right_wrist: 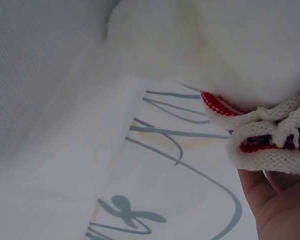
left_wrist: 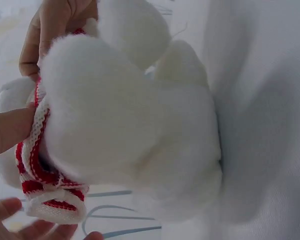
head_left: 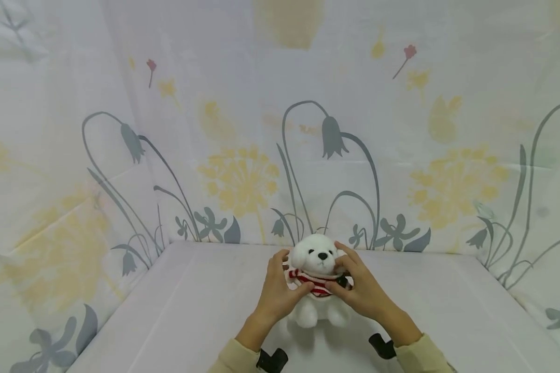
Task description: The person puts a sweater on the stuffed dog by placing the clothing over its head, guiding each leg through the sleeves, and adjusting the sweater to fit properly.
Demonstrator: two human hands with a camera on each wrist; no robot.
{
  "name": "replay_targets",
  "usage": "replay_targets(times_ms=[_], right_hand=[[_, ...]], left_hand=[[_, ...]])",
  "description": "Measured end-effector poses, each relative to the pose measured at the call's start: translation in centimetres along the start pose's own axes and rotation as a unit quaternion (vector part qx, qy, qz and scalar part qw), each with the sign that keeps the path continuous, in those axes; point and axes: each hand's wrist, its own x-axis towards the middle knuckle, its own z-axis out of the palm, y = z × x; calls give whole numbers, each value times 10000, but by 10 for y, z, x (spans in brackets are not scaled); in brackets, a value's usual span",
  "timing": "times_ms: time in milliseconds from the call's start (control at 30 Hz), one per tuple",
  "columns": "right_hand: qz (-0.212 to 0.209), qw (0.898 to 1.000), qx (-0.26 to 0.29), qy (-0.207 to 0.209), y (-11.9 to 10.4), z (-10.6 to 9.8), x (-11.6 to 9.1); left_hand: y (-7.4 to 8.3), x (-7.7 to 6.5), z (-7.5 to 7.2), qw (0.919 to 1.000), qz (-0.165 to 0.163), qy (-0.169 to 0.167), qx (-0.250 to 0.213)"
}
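Observation:
A white plush dog [head_left: 312, 263] with a black nose faces me, sitting on the white tabletop. It wears a red-and-white striped knitted sweater [head_left: 318, 291]. My left hand [head_left: 280, 292] holds the toy at one side, its thumb across the chest and its fingers around the side. On the opposite side my right hand [head_left: 366, 290] grips it likewise, thumb on the sweater front. In the left wrist view, the left thumb [left_wrist: 12, 127] presses the sweater's edge beside a short sleeve [left_wrist: 57, 206]. The right wrist view shows the fingers [right_wrist: 255, 192] under the other sleeve [right_wrist: 270, 155].
The white tabletop [head_left: 191, 300] stretches out around the toy. A curtain-like cloth [head_left: 256, 103] printed with grey and yellow flowers hangs behind and at both sides. Black wrist pieces [head_left: 273, 360] show by both cuffs.

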Motion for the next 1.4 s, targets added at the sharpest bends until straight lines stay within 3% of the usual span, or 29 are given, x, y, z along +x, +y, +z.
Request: replay_targets(times_ms=[100, 200, 567, 767, 933, 1067, 1200, 1300, 1400], right_hand=[[84, 10000, -28, -39, 2, -1, 0], [117, 9999, -101, -53, 2, -2, -1], [127, 9972, -729, 143, -3, -5, -1], [-247, 9882, -1363, 658, -1, -6, 1], [-398, 9822, -1648, 805, -3, -9, 2], [-287, 9892, -1384, 381, -9, -11, 2], [-171, 9986, -473, -147, -15, -11, 1], [-252, 9988, 125, -401, -19, -9, 0], [-505, 9969, 186, -571, -23, -6, -1]], left_hand=[[-1, -2, 2, 9981, -380, 241, 422], [-3, -2, 3, 9967, -548, 282, 525], [-5, -1, 5, 9970, 577, 508, -36], [-5, -1, 4, 9974, 584, -81, -422], [-7, 0, 4, 9972, 662, -207, -278], [-7, 0, 4, 9967, 777, -190, -103], [-8, 0, 4, 9960, 880, -129, 21], [-7, 0, 4, 9950, 986, -79, 137], [-6, 1, 3, 9941, 1064, -33, 215]])
